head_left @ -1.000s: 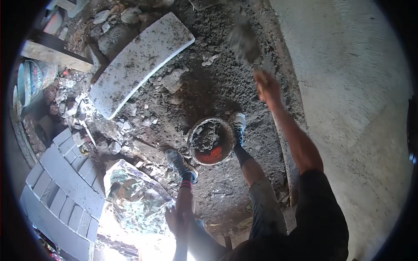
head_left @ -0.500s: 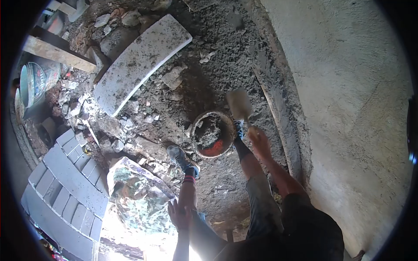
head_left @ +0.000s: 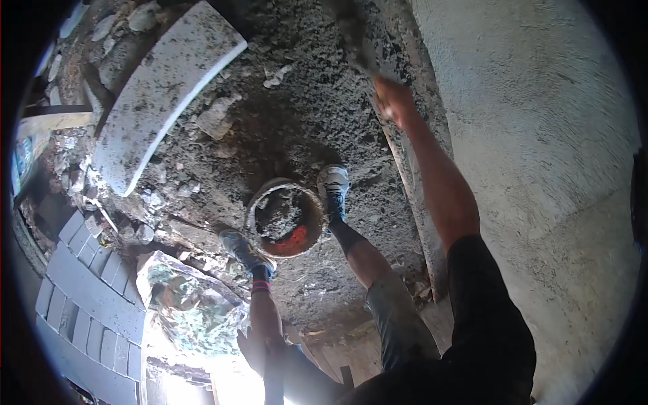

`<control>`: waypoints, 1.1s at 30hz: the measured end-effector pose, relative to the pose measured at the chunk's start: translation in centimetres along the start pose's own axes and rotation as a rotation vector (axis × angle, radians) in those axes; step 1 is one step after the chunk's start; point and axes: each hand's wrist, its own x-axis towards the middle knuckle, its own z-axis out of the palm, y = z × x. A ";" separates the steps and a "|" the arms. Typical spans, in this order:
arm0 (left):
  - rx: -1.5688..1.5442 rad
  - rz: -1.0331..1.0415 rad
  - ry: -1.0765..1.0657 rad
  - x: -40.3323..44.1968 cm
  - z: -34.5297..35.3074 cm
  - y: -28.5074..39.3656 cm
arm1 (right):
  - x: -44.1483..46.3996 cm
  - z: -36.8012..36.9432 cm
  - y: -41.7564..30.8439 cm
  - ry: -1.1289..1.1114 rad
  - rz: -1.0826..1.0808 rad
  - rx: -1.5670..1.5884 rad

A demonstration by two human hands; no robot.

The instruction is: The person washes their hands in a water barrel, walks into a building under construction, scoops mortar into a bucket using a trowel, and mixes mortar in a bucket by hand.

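Observation:
My right hand (head_left: 393, 101) is closed around the handle of a trowel (head_left: 364, 57), held out over the grey mortar-like material near the base of the wall; its blade is dark and smeared by motion. Between my feet stands a round bucket (head_left: 312, 236) with some grey mix and a reddish patch inside. My left hand (head_left: 254, 349) rests on my left leg, fingers apart, holding nothing.
A curved pale slab (head_left: 158, 101) lies on the rubble at the upper left. Grey slatted panels (head_left: 91, 287) and a crumpled patterned sack (head_left: 192, 304) are at lower left. A plastered wall (head_left: 533, 175) runs along the right, beside a long board (head_left: 412, 202).
My right hand has swung the trowel from beside the bucket up and away toward the top of the view. The scene has shifted left as the camera turned. My left hand stays on my leg.

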 end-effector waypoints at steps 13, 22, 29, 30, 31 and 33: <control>-0.087 -0.192 0.045 -0.9 2.1 3.8 | 4.0 4.6 -3.1 0.005 -0.334 -0.099; 0.022 -0.046 -0.068 -0.6 0.7 0.9 | -18.9 -1.6 2.8 -0.421 -0.167 -0.888; -0.033 -0.020 -0.048 -0.5 0.8 -1.0 | -23.6 -2.3 9.9 -0.536 -0.839 -1.190; -0.027 -0.011 -0.022 -0.6 0.8 -1.4 | -23.4 -2.0 10.5 -0.496 -0.938 -1.164; -0.028 -0.015 -0.016 -0.5 0.8 -1.5 | -22.4 -1.8 10.8 -0.499 -0.944 -1.162; -0.008 -0.060 -0.087 -0.1 0.4 -1.2 | -19.2 -1.6 10.3 -0.215 -1.061 -0.831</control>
